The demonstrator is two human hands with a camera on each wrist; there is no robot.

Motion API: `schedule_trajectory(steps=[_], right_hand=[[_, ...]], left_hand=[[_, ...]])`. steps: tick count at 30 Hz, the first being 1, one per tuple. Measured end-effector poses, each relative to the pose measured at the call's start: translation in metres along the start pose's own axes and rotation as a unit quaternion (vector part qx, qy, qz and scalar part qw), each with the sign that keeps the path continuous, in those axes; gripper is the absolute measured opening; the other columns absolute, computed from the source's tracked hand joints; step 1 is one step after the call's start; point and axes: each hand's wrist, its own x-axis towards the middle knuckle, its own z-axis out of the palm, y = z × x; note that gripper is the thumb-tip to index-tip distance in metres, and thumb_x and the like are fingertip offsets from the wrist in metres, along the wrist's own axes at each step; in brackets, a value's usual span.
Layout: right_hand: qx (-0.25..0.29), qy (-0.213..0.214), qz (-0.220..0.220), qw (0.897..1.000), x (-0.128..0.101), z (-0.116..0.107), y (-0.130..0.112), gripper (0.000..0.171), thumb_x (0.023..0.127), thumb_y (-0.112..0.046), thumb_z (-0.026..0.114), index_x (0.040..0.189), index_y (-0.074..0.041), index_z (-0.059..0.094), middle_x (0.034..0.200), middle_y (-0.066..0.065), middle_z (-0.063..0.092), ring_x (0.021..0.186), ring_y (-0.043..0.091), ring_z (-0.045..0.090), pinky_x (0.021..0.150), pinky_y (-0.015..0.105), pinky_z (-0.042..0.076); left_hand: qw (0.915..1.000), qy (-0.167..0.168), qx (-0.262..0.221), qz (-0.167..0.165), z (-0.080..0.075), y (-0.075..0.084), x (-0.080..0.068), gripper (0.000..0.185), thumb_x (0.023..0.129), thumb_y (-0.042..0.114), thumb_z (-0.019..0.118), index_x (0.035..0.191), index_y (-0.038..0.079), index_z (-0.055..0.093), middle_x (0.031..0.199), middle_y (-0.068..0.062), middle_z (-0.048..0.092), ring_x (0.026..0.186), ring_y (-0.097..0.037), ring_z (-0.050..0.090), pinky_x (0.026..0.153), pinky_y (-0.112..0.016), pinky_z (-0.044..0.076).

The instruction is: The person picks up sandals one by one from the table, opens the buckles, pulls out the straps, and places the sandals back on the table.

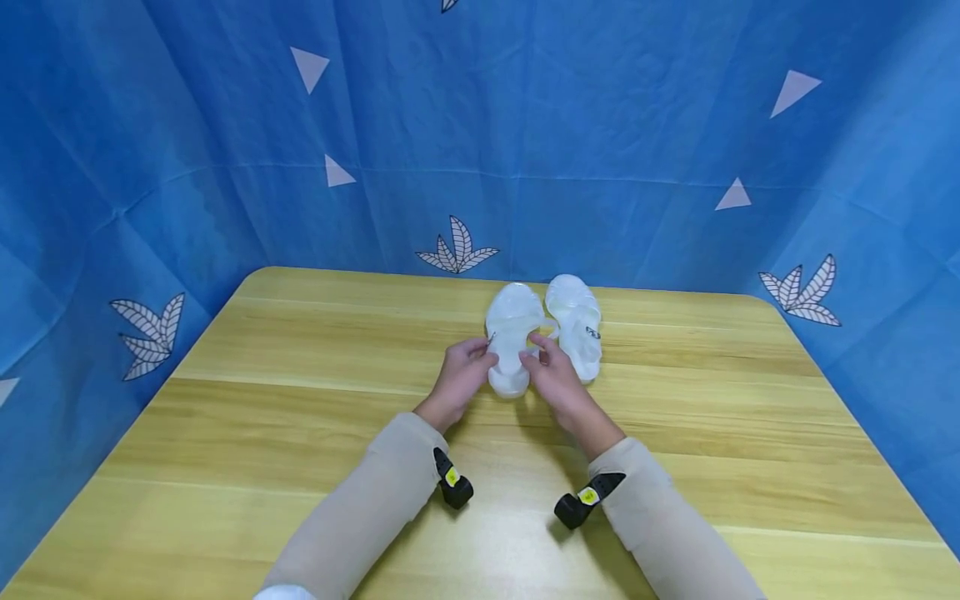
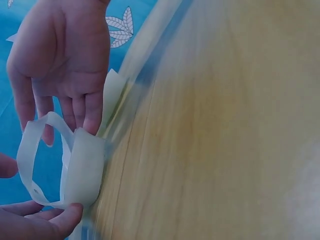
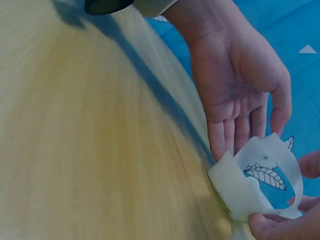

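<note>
A pale, translucent jelly sandal [image 1: 510, 367] lies on the wooden table [image 1: 315, 342], toe toward the back edge. My left hand [image 1: 467, 373] grips its left side, by the strap near the heel. On the opposite side my right hand [image 1: 557, 379] holds the sandal, thumb near the heel and fingers at the strap. The ankle strap [image 2: 29, 155] stands up in a loop over the heel in the left wrist view. A second matching sandal [image 1: 581, 333], with a small buckle [image 1: 592, 332], lies right beside it. Some fingertips are hidden behind the sandal.
Behind the table's far edge hangs a blue curtain [image 1: 600, 125] with white triangles and leaf prints, which also runs along both sides. Black wrist cameras [image 1: 455, 487] are strapped over beige sleeves [image 1: 667, 517].
</note>
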Motion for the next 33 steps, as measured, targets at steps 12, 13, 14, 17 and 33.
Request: schedule_trajectory(steps=[12,13,14,17,33], right_hand=[[0.000,0.013,0.012,1.000,0.013,0.000,-0.003,0.054,0.100,-0.025,0.042,0.148,-0.010,0.023,0.157,0.011,0.014,0.144,0.031,0.011,0.114,0.044,0.020],[0.000,0.016,0.012,1.000,0.014,0.000,-0.003,0.054,0.100,-0.025,0.042,0.148,-0.010,0.023,0.157,0.011,0.014,0.144,0.031,0.011,0.114,0.044,0.020],[0.000,0.018,0.012,1.000,0.015,0.000,-0.003,0.054,0.100,-0.024,0.041,0.148,-0.010,0.023,0.157,0.012,0.014,0.144,0.031,0.011,0.114,0.044,0.020],[0.001,0.028,0.012,1.000,0.018,0.001,-0.003,0.054,0.100,-0.023,0.041,0.149,-0.009,0.022,0.156,0.012,0.015,0.144,0.031,0.011,0.114,0.044,0.020],[0.008,0.045,0.016,0.999,0.025,0.003,-0.004,0.054,0.100,-0.023,0.041,0.149,-0.010,0.022,0.157,0.008,0.016,0.144,0.029,0.011,0.114,0.043,0.022]], left_hand=[[0.9998,0.017,0.008,-0.009,0.003,0.005,0.013,0.047,0.089,0.007,0.052,0.134,-0.007,0.045,0.134,-0.021,0.051,0.123,-0.028,0.051,0.096,-0.036,0.046],[0.9998,0.016,0.010,-0.009,0.003,0.006,0.014,0.047,0.089,0.007,0.051,0.134,-0.007,0.045,0.134,-0.021,0.051,0.124,-0.028,0.050,0.097,-0.036,0.046],[0.9998,0.016,0.011,-0.008,0.004,0.006,0.016,0.047,0.089,0.007,0.051,0.134,-0.008,0.045,0.134,-0.022,0.051,0.125,-0.028,0.049,0.099,-0.036,0.045],[0.9997,0.017,0.015,-0.010,0.005,0.007,0.020,0.047,0.089,0.007,0.051,0.133,-0.007,0.046,0.135,-0.021,0.050,0.126,-0.027,0.048,0.101,-0.036,0.042],[0.9994,0.026,0.017,-0.019,0.008,0.006,0.029,0.049,0.089,0.006,0.053,0.135,-0.007,0.043,0.138,-0.022,0.046,0.129,-0.028,0.044,0.103,-0.034,0.040]])
